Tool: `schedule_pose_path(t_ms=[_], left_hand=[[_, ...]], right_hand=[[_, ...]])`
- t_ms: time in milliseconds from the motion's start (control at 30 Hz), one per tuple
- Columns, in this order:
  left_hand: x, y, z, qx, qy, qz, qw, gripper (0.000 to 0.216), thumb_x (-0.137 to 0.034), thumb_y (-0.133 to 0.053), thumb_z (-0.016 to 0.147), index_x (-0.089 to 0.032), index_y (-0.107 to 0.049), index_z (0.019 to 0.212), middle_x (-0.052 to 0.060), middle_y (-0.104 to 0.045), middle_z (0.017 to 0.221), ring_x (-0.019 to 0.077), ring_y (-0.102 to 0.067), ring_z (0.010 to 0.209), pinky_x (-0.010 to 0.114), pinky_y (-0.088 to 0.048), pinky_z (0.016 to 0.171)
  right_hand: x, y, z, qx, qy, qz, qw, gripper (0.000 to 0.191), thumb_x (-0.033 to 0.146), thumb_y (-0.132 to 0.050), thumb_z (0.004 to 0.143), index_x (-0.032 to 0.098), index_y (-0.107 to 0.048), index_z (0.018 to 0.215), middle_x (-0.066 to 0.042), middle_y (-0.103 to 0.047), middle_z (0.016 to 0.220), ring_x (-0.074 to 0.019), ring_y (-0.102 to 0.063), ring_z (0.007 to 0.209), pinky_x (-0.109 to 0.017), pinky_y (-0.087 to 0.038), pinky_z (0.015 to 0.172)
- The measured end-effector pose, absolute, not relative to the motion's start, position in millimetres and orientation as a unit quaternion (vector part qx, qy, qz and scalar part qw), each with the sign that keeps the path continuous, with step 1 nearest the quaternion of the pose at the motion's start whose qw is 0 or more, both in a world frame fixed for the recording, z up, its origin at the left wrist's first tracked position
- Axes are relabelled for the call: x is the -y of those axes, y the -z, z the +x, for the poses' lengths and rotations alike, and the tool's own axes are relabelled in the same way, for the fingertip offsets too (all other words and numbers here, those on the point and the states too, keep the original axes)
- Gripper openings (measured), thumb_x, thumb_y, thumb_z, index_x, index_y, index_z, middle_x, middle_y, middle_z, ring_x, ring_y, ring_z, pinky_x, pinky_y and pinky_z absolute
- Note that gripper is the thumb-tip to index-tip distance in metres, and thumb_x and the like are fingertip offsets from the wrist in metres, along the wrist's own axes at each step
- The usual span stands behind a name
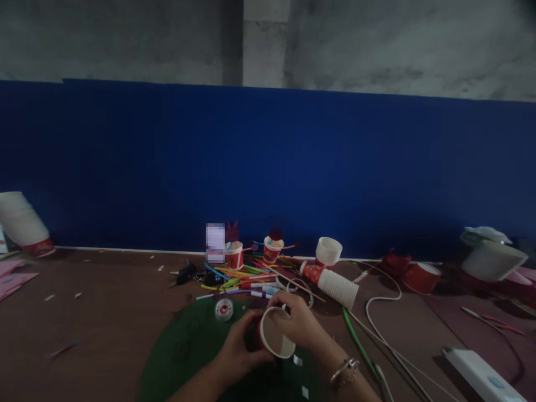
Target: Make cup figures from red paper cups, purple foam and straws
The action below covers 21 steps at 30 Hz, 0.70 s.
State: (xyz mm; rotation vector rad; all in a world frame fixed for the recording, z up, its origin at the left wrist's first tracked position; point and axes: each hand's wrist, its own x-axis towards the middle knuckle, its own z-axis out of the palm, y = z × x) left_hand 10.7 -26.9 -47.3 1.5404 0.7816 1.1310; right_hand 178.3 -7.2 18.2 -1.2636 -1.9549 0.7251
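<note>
Both my hands hold one red paper cup (274, 334) with a white inside, tipped so its mouth faces me, low in the middle of the view. My left hand (238, 352) wraps its base from the left. My right hand (299, 321), a bracelet on its wrist, grips the rim and the right side. Under them lies a dark green sheet (184, 352) on the brown table. A roll of tape (224, 309) sits just left of the cup.
Beyond my hands lie several coloured straws (243, 273), two decorated red cups (234, 255), an upright cup (328, 251) and a lying stack of cups (333, 283). White cables (377, 307) run right. A blue wall panel (268, 167) backs the table.
</note>
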Motion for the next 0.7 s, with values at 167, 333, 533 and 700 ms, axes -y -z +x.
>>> schedule_pose_path(t_ms=[167,333,533,700], left_hand=[[28.0,42.5,10.5,-0.325,-0.470,0.642,0.512,0.062,-0.029,-0.082,0.054,-0.019,-0.058,0.110,0.010,-0.065,0.110,0.0296,-0.059,0.104,0.039,-0.046,0.091],[26.9,50.2,7.9,-0.344,-0.467,0.655,0.484,0.064,-0.030,-0.082,0.054,-0.019,-0.058,0.112,0.011,-0.064,0.113,0.0314,-0.056,0.108,0.041,-0.042,0.095],[25.6,54.5,8.7,-0.318,-0.465,0.643,0.519,0.064,-0.032,-0.081,0.057,-0.019,-0.056,0.115,0.012,-0.062,0.116,0.0311,-0.055,0.109,0.041,-0.041,0.095],[26.6,50.6,9.6,-0.312,-0.466,0.637,0.529,0.062,-0.031,-0.081,0.058,-0.019,-0.056,0.113,0.011,-0.063,0.113,0.0293,-0.057,0.105,0.038,-0.044,0.091]], right_hand=[[8.1,-19.6,177.9,0.766,-0.268,-0.472,0.344,0.017,0.009,-0.053,0.068,0.017,-0.067,0.074,-0.003,-0.067,0.075,-0.0172,-0.059,0.074,-0.026,-0.043,0.067],[8.3,-18.3,178.1,0.765,-0.241,-0.491,0.339,0.012,0.012,-0.054,0.071,0.017,-0.065,0.072,-0.003,-0.065,0.072,-0.0164,-0.058,0.071,-0.025,-0.041,0.065],[7.9,-17.9,179.7,0.772,-0.214,-0.497,0.333,0.011,0.012,-0.056,0.072,0.017,-0.063,0.066,-0.002,-0.063,0.069,-0.0163,-0.057,0.069,-0.025,-0.040,0.063],[8.4,-16.8,181.2,0.790,-0.183,-0.488,0.322,0.013,0.014,-0.055,0.075,0.018,-0.061,0.064,-0.002,-0.061,0.070,-0.0164,-0.055,0.071,-0.025,-0.038,0.064]])
